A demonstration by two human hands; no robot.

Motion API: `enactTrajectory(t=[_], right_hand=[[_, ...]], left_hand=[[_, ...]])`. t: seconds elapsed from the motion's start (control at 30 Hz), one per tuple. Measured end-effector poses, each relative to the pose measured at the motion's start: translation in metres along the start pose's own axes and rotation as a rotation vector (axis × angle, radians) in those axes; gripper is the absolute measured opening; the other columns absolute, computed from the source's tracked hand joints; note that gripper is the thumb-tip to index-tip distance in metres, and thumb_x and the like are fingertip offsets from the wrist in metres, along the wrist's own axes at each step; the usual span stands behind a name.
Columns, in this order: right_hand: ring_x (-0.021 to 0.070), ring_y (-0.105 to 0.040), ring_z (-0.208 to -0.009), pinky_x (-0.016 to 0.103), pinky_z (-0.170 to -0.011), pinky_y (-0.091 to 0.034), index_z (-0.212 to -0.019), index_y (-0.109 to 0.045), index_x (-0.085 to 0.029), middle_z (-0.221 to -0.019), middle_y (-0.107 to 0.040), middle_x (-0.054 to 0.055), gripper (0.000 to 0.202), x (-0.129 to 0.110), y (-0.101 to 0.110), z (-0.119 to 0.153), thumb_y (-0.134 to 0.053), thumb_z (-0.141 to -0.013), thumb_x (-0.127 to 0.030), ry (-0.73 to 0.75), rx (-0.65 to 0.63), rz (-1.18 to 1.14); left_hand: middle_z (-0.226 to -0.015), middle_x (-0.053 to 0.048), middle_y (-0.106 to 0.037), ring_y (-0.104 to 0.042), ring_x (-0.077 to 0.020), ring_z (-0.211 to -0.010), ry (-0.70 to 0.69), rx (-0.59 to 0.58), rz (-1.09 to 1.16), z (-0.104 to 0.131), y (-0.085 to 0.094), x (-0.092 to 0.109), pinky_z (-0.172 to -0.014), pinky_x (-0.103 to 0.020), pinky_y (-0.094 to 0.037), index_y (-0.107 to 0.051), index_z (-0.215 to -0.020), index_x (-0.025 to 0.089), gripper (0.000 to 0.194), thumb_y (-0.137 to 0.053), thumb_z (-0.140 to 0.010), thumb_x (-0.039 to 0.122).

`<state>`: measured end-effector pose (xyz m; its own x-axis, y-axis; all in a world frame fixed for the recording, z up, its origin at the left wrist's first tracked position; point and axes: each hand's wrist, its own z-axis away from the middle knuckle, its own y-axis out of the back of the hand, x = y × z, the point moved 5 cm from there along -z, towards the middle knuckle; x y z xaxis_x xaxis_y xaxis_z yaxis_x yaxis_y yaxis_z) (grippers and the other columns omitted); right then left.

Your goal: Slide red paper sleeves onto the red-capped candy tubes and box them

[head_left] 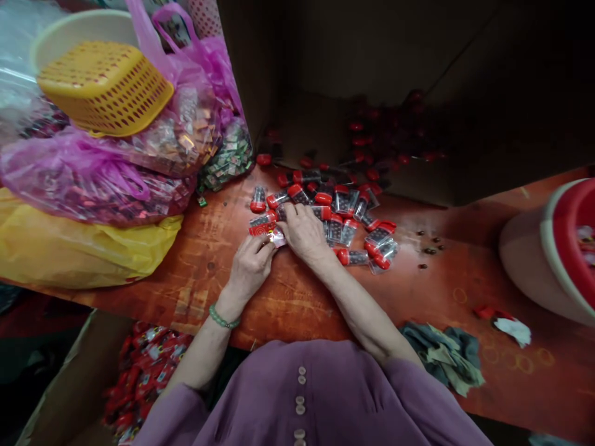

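A heap of small clear vials with red caps (335, 217) lies on the worn red table (288, 291). My left hand (250, 266) pinches a small red-and-clear packet (267, 232) at the heap's near left edge. My right hand (303, 232) rests palm down on the vials beside it, its fingertips closed on the same packet and a vial. A green bead bracelet sits on my left wrist. Both sleeves are purple.
Pink plastic bags of wrapped packets (139, 155) and a yellow bag (69, 248) fill the left. A yellow basket (105, 87) sits on top. An open cardboard box (395, 124) holds more vials behind. A red-and-white bowl (553, 248) stands right. A box of red packets (144, 371) sits below left. A cloth (441, 356) lies near right.
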<state>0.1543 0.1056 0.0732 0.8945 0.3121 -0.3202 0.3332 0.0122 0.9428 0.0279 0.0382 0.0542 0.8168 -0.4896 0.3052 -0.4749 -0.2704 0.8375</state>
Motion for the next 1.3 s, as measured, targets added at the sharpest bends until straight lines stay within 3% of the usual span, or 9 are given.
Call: enactTrajectory(t=[0.13, 0.27, 0.4, 0.53, 0.67, 0.83, 0.97, 1.07, 1.3], right_hand=[[0.0293, -0.058, -0.099, 0.041, -0.081, -0.053, -0.124, -0.054, -0.013, -0.109, -0.059, 0.018, 0.032, -0.005, -0.008, -0.012, -0.050, -0.092, -0.019, -0.039, -0.066, 0.039], [0.0261, -0.061, -0.097, 0.038, -0.081, -0.053, -0.132, -0.050, -0.016, -0.112, -0.057, 0.015, 0.040, -0.001, -0.002, -0.003, -0.045, -0.093, -0.018, -0.051, -0.080, -0.067], [0.0207, -0.062, -0.095, 0.033, -0.084, -0.052, -0.127, -0.053, -0.018, -0.112, -0.058, 0.010, 0.038, 0.020, 0.016, 0.019, -0.050, -0.089, -0.020, -0.080, 0.058, -0.349], [0.0150, -0.058, -0.076, 0.028, -0.071, -0.051, -0.103, -0.055, -0.019, -0.091, -0.060, 0.002, 0.023, 0.048, 0.018, 0.051, -0.059, -0.080, -0.021, -0.145, 0.165, -0.643], [0.0156, -0.056, -0.074, 0.031, -0.073, -0.051, -0.115, -0.054, -0.020, -0.088, -0.057, 0.002, 0.034, 0.056, 0.016, 0.087, -0.060, -0.081, -0.020, -0.125, 0.187, -0.630], [0.0210, -0.059, -0.092, 0.037, -0.084, -0.051, -0.114, -0.055, -0.019, -0.099, -0.058, 0.008, 0.026, 0.048, 0.026, 0.119, -0.052, -0.088, -0.017, -0.009, 0.001, -0.459], [0.0222, -0.062, -0.087, 0.038, -0.079, -0.052, -0.114, -0.053, -0.016, -0.099, -0.062, 0.010, 0.026, 0.049, 0.031, 0.131, -0.052, -0.088, -0.018, -0.041, -0.102, -0.409], [0.0212, -0.062, -0.089, 0.039, -0.083, -0.052, -0.123, -0.052, -0.017, -0.103, -0.063, 0.010, 0.035, 0.052, 0.032, 0.135, -0.054, -0.088, -0.018, -0.029, -0.066, -0.495], [0.0144, -0.065, -0.084, 0.030, -0.078, -0.056, -0.101, -0.058, -0.024, -0.096, -0.065, 0.001, 0.024, 0.064, 0.036, 0.141, -0.070, -0.082, -0.032, -0.275, 0.161, -1.117]], left_hand=[[-0.098, -0.013, -0.068, -0.060, -0.0208, -0.087, 0.035, -0.049, 0.028, -0.003, 0.000, 0.001, -0.081, -0.033, -0.051, -0.068, -0.095, 0.013, 0.018, -0.051, -0.091, 0.018], [-0.098, -0.014, -0.067, -0.059, -0.0231, -0.087, 0.033, -0.109, -0.160, -0.007, -0.001, 0.008, -0.081, -0.034, -0.051, -0.065, -0.107, 0.011, 0.027, -0.045, -0.089, 0.009], [-0.092, -0.014, -0.067, -0.057, -0.0253, -0.083, 0.012, -0.227, -0.279, -0.012, 0.000, 0.014, -0.075, -0.036, -0.049, -0.068, -0.092, 0.013, 0.026, -0.044, -0.086, 0.005], [-0.083, -0.013, -0.065, -0.056, -0.0254, -0.080, 0.030, -0.243, -0.327, -0.019, 0.004, 0.015, -0.070, -0.035, -0.045, -0.066, -0.078, 0.015, 0.024, -0.045, -0.089, 0.010], [-0.082, -0.013, -0.065, -0.057, -0.0254, -0.078, 0.081, -0.257, -0.299, -0.022, 0.006, 0.015, -0.066, -0.035, -0.041, -0.064, -0.076, 0.016, 0.027, -0.044, -0.093, 0.018], [-0.083, -0.014, -0.066, -0.059, -0.0255, -0.078, 0.113, -0.340, -0.290, -0.023, 0.007, 0.017, -0.063, -0.035, -0.039, -0.066, -0.080, 0.014, 0.026, -0.042, -0.092, 0.015], [-0.081, -0.015, -0.067, -0.061, -0.0260, -0.078, 0.122, -0.398, -0.327, -0.026, 0.008, 0.016, -0.059, -0.034, -0.037, -0.068, -0.081, 0.013, 0.028, -0.041, -0.089, 0.008], [-0.075, -0.013, -0.067, -0.061, -0.0231, -0.072, 0.125, -0.317, -0.254, -0.027, 0.013, 0.013, -0.059, -0.033, -0.038, -0.067, -0.074, 0.015, 0.027, -0.045, -0.090, 0.014], [-0.074, -0.004, -0.074, -0.067, -0.0141, -0.069, 0.067, -0.029, 0.227, -0.012, 0.035, 0.025, -0.067, -0.025, -0.049, -0.071, -0.074, 0.019, 0.021, -0.062, -0.088, 0.032]])
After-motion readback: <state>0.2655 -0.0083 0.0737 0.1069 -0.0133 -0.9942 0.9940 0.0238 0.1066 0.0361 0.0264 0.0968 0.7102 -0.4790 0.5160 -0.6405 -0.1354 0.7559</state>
